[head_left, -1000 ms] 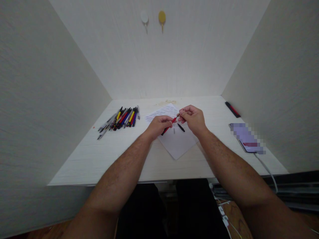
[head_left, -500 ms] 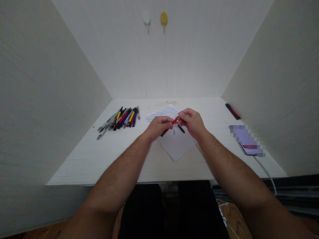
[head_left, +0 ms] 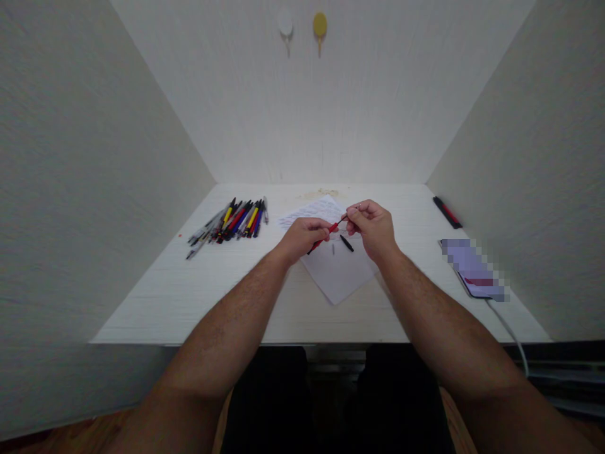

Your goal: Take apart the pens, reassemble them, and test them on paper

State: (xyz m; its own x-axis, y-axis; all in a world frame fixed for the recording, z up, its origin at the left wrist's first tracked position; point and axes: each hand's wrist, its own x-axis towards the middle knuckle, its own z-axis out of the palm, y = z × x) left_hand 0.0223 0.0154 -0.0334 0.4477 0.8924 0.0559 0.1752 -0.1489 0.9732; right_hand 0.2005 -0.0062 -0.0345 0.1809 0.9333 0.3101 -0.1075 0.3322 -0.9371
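Note:
My left hand [head_left: 307, 238] grips a red pen barrel [head_left: 322, 241] over the white paper [head_left: 335, 277]. A thin dark refill [head_left: 342, 219] sticks out of the barrel's upper right end. Its far end is pinched between the fingertips of my right hand [head_left: 371, 226]. Below the hands, a black pen part [head_left: 346, 243] lies on the paper, and left of it is a small grey piece [head_left: 333, 249], likely a spring.
A pile of pens [head_left: 236, 221] lies at the left of the white table [head_left: 165, 302]. At the right are red and black pens [head_left: 447, 212] and a phone [head_left: 475, 271] with a cable. Walls rise at the back and both sides.
My right hand has moved slightly right, away from my left, and more of the thin refill shows between them. The whole view has shifted a little.

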